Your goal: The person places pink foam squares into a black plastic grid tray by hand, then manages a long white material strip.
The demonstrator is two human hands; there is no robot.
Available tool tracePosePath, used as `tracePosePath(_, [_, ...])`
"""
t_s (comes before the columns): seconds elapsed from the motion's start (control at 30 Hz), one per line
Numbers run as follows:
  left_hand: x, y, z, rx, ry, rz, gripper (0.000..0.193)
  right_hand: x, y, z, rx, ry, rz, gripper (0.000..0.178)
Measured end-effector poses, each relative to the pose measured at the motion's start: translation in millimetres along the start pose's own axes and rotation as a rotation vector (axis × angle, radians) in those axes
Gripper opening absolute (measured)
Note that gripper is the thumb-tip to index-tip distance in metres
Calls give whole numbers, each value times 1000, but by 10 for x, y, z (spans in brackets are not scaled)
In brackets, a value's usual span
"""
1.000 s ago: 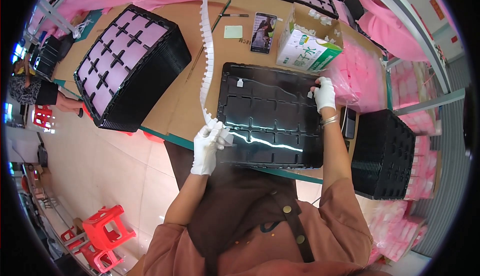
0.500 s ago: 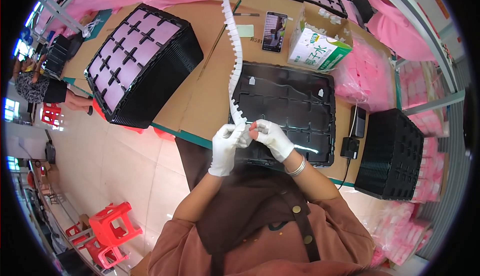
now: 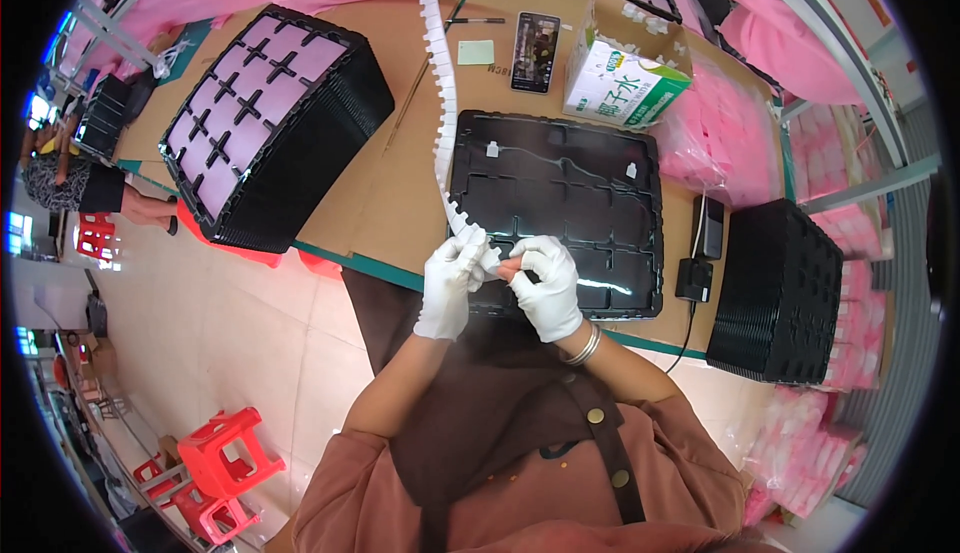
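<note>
A long white strip (image 3: pixel 444 103) with notched tabs along its edge runs down from the far edge of the table. My left hand (image 3: pixel 447 293), in a white glove, is closed on its near end. Beside it my right hand (image 3: pixel 548 291), gloved with a bare fingertip showing, pinches the last tabs of the strip. Both hands are over the near left part of a black plastic tray (image 3: pixel 610 238) with moulded compartments. On that tray lie two small white tabs (image 3: pixel 492 150), with a thin pale thread or wire (image 3: pixel 563 163) between them.
At left stands a stack of black trays (image 3: pixel 320 138) with pink sheets on top; another black stack (image 3: pixel 775 293) is at right. Beyond the tray are a phone (image 3: pixel 535 51), a green-and-white carton (image 3: pixel 625 83) of white pieces, and pink bagged material (image 3: pixel 715 138). A power bank (image 3: pixel 708 228) and adapter (image 3: pixel 694 280) sit right.
The whole view has shifted slightly. My right hand has turned more upright, its fingers curling in toward the strip's end. My left hand keeps hold of the strip.
</note>
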State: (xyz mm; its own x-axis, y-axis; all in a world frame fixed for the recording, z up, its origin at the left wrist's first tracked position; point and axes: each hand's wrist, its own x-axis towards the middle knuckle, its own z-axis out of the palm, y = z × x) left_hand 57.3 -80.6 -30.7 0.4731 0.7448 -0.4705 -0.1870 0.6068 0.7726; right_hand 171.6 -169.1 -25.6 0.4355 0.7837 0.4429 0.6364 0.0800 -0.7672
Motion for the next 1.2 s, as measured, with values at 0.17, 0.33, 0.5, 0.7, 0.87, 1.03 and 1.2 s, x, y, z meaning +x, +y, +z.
tracePosePath(0.17, [-48,-46,83,94,0,52,19,-47,157,-45,173,-59,183,9])
tracePosePath(0.33, [-36,-92,83,191,21,180,18,-35,76,-63,309,-103,321,11])
tracePosePath(0.5, [86,-72,-124,33,78,117,21,-70,-68,-190,10,26,-30,14])
tracePosePath(0.7, [78,61,-128,18,83,113,21,340,431,-544,320,141,373,7])
tracePosePath(0.87, [69,78,-205,49,70,136,20,533,516,-761,367,47,480,5])
tracePosePath(1.03, [-26,164,-157,93,14,78,18,1113,504,-1065,-127,247,237,5])
tracePosePath(1.2, [-1,287,-124,85,-2,80,20,2235,937,-1503,-536,571,11,14])
